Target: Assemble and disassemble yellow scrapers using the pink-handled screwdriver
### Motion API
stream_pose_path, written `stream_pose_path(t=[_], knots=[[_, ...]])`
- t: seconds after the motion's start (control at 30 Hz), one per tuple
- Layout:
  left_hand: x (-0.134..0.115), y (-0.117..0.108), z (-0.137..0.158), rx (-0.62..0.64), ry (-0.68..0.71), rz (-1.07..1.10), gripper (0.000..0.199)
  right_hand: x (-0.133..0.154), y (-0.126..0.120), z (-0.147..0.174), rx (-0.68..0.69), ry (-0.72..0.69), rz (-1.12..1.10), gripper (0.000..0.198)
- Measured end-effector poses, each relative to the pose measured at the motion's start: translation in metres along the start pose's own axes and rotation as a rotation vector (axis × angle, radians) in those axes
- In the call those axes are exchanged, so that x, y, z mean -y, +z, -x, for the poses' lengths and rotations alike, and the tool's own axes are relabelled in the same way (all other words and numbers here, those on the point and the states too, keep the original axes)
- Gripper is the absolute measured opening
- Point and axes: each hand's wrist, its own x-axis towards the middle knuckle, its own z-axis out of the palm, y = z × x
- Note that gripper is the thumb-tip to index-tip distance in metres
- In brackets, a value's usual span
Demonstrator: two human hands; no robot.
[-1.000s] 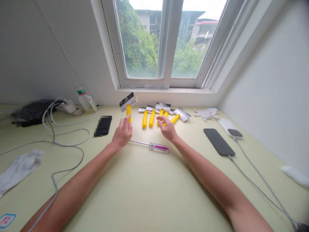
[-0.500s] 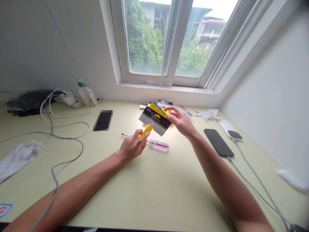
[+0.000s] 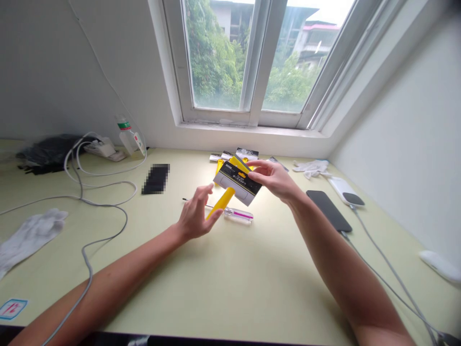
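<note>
Frame centre: your right hand (image 3: 275, 180) pinches the yellow tool (image 3: 222, 202) by its card (image 3: 236, 186) end; your left hand (image 3: 195, 215) gapes, fingers spread, beside the handle, contact unclear.

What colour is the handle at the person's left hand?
The handle is plain yellow, seen in the head view.

I see the screwdriver (image 3: 239, 215) on the worktop (image 3: 230, 278) below the packaged tool (image 3: 236, 183), phone (image 3: 328, 211) right, bottle (image 3: 130, 142) behind left.

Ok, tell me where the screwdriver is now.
In the head view, the screwdriver lies near centre on the table, partly behind the left hand, its handle to that hand's right.
</note>
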Motion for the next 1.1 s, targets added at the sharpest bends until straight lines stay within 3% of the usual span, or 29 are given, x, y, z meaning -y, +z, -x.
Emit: stream_pose_path(t=[0.1, 0.23, 0.33, 0.5, 0.67, 0.8, 0.87, 1.0, 1.1], knots=[[-0.011, -0.007, -0.015, -0.027, -0.29, 0.368, 0.068, 0.007, 0.004, 0.003, 0.02, 0.02, -0.022, 0.055], [-0.02, -0.014, -0.03, 0.049, -0.407, 0.664, 0.027, 0.015, 0.008, 0.008, 0.07, 0.061, 0.007, 0.057], [-0.024, -0.016, -0.028, 0.084, -0.344, 0.67, 0.017, 0.016, 0.008, 0.009, 0.074, 0.083, 0.04, 0.058], [-0.035, -0.019, -0.015, 0.21, -0.078, 0.549, 0.019, 0.018, 0.003, 0.009, 0.058, 0.108, -0.058, 0.061], [-0.033, -0.03, -0.014, 0.154, -0.037, 0.5, 0.027, 0.024, -0.016, 0.008, -0.163, -0.007, -0.066, 0.073], [-0.023, -0.037, -0.011, 0.101, 0.019, 0.444, 0.025, 0.031, -0.026, 0.011, -0.369, -0.157, -0.034, 0.069], [-0.022, -0.036, -0.006, 0.13, 0.039, 0.416, 0.019, 0.033, -0.024, 0.014, -0.3, -0.143, -0.011, 0.065], [-0.025, -0.029, 0.003, 0.188, 0.029, 0.402, 0.016, 0.023, -0.017, 0.012, 0.01, 0.034, 0.191, 0.064], [-0.025, -0.027, 0.005, 0.198, -0.005, 0.424, 0.012, 0.009, -0.017, 0.005, 0.062, 0.097, 0.45, 0.052]])
